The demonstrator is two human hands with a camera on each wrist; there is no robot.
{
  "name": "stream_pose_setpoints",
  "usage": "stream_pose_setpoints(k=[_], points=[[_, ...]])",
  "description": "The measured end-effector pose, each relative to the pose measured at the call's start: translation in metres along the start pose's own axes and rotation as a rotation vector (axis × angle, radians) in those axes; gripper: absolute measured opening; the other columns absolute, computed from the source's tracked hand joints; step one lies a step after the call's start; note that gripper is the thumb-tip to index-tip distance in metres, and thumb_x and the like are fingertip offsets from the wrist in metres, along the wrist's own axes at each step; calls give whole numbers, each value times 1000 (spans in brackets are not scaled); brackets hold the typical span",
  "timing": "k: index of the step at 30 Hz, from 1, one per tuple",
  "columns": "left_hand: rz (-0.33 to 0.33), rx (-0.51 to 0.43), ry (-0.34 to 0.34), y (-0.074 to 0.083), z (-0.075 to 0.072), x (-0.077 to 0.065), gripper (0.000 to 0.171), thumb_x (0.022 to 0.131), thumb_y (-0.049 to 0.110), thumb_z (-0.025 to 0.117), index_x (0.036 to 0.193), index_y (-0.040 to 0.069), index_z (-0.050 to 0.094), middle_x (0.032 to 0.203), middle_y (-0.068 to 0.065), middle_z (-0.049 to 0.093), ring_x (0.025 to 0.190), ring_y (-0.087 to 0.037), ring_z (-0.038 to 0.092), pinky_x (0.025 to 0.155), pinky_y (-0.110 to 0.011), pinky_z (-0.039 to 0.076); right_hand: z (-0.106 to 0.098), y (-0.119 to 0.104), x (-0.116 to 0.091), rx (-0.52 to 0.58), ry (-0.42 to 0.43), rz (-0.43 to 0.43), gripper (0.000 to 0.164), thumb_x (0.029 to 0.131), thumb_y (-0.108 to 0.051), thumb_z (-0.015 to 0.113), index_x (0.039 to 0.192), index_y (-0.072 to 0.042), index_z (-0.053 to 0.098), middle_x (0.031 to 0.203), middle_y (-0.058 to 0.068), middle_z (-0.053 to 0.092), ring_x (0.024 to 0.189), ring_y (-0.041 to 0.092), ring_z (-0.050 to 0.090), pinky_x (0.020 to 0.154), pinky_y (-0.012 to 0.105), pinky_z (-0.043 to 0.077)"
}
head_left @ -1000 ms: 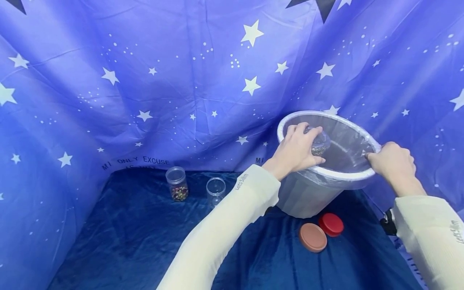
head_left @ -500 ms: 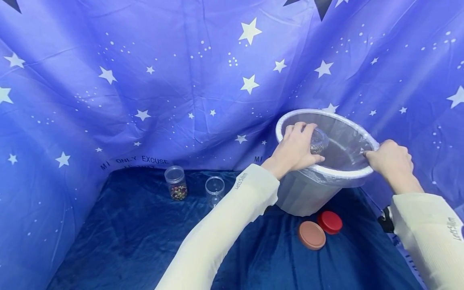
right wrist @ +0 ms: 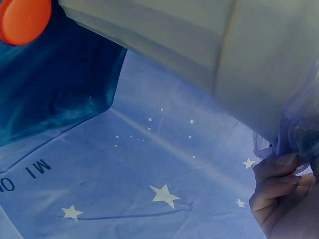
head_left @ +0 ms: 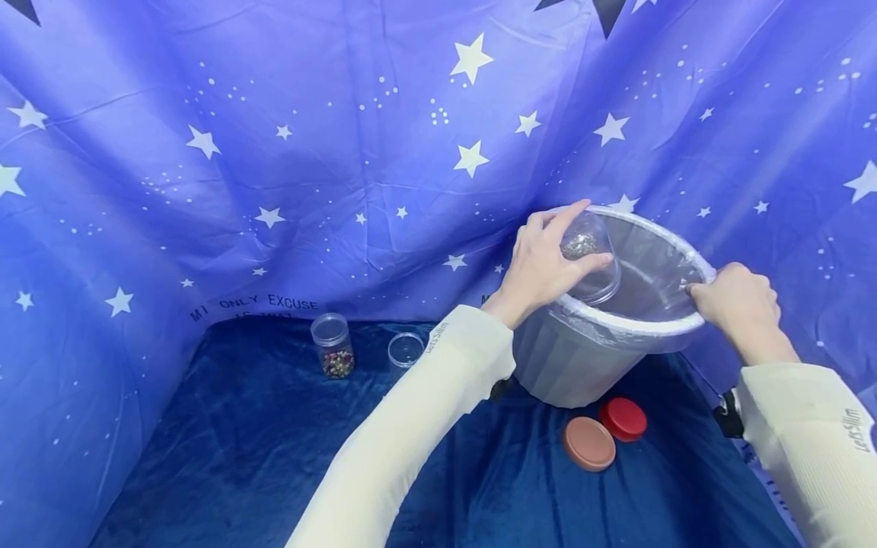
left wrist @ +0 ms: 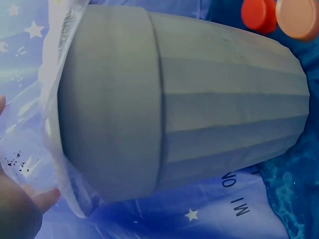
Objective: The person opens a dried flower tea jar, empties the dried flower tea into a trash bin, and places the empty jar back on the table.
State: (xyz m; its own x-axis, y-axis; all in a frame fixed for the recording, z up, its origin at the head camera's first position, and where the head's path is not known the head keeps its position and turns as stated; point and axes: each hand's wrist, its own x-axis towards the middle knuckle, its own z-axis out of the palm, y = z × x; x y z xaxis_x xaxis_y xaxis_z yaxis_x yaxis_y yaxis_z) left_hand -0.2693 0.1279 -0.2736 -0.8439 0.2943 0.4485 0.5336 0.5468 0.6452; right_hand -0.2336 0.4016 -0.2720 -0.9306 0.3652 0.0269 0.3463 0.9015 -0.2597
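In the head view my left hand [head_left: 544, 259] grips a clear jar [head_left: 594, 262] at the left side of a grey waste bin's mouth. The jar is tipped with its rim down inside the bin [head_left: 575, 373], and small bits show near its upturned base. My right hand [head_left: 740, 304] holds the bin's right rim, pinching the clear bin liner [right wrist: 304, 94] in the right wrist view. The bin leans on the blue cloth. From the left wrist my left hand [left wrist: 22, 204] shows at the lower left, with dark specks just above the thumb.
A clear jar of multicoloured pieces [head_left: 337, 358] stands at the back left. Right of it is another clear jar [head_left: 404, 350], partly hidden by my left sleeve. A red lid [head_left: 623, 419] and a brownish-pink lid [head_left: 591, 444] lie before the bin. Starry blue curtains [head_left: 329, 167] close the back.
My left hand has lifted and shifted slightly left, turning the jar so that its base now points up and its rim down into the bin. My right hand keeps its hold on the rim.
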Motion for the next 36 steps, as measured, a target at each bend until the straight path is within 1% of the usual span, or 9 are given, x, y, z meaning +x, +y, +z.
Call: stream_pose_setpoints(k=[3, 6, 9, 13, 20, 24, 29, 33, 36], points=[[-36, -38, 8, -1, -4, 0, 73, 84, 53, 71, 149, 41, 39, 144, -5, 45, 131, -19, 45, 107, -30, 38, 0, 1, -1, -2, -2, -1, 49, 94, -40, 50, 94, 9, 52, 106, 44, 50, 96, 64, 50, 64, 55, 43], [-53, -66, 11, -3, -7, -1, 72, 85, 52, 70, 149, 45, 37, 142, -5, 44, 129, -17, 44, 106, -30, 39, 1, 2, -1, -2, -4, -5, 49, 94, -40, 50, 94, 9, 52, 106, 45, 50, 97, 64, 50, 64, 55, 43], [-44, -77, 3, -4, -9, -2, 71, 87, 51, 68, 149, 46, 35, 143, -5, 42, 130, -16, 42, 107, -30, 38, 1, 3, -2, -3, -6, -5, 50, 94, -40, 50, 94, 9, 52, 107, 45, 49, 97, 64, 49, 64, 56, 43], [-25, -76, -17, -6, -12, -2, 68, 88, 51, 66, 149, 44, 37, 144, -7, 40, 130, -17, 41, 107, -31, 38, 1, 3, -1, -2, -6, -6, 50, 94, -40, 50, 95, 9, 52, 108, 45, 49, 98, 64, 49, 64, 56, 43], [-39, -142, -55, -12, -23, -1, 64, 86, 50, 69, 143, 43, 40, 140, -5, 38, 127, -15, 41, 104, -37, 42, 0, 1, 0, 4, -4, -11, 49, 94, -40, 49, 95, 9, 51, 109, 45, 49, 99, 65, 49, 66, 57, 43], [-18, -142, -94, -17, -30, -1, 65, 87, 51, 69, 143, 42, 38, 139, -4, 36, 128, -13, 40, 105, -37, 42, -2, 1, -1, 1, -9, -7, 50, 94, -41, 49, 96, 9, 51, 109, 46, 48, 99, 65, 49, 66, 57, 44], [14, -96, -179, -20, -38, -1, 71, 85, 55, 69, 145, 44, 33, 140, -3, 32, 126, -13, 41, 104, -39, 44, -2, 3, -2, -1, -10, -4, 49, 94, -40, 49, 96, 9, 51, 108, 45, 48, 98, 65, 49, 65, 56, 44], [23, -67, -239, -22, -48, 0, 75, 82, 54, 73, 143, 40, 32, 137, -4, 32, 120, -15, 45, 100, -39, 47, -1, 3, -1, 1, -13, -8, 49, 94, -40, 49, 98, 9, 51, 109, 45, 48, 99, 65, 49, 66, 57, 44], [40, -39, -266, -22, -54, 1, 78, 80, 53, 75, 141, 35, 30, 137, -4, 35, 120, -16, 46, 101, -39, 47, 0, 2, -1, 7, -9, -10, 49, 94, -39, 49, 99, 9, 51, 110, 45, 48, 99, 65, 48, 66, 58, 44]])
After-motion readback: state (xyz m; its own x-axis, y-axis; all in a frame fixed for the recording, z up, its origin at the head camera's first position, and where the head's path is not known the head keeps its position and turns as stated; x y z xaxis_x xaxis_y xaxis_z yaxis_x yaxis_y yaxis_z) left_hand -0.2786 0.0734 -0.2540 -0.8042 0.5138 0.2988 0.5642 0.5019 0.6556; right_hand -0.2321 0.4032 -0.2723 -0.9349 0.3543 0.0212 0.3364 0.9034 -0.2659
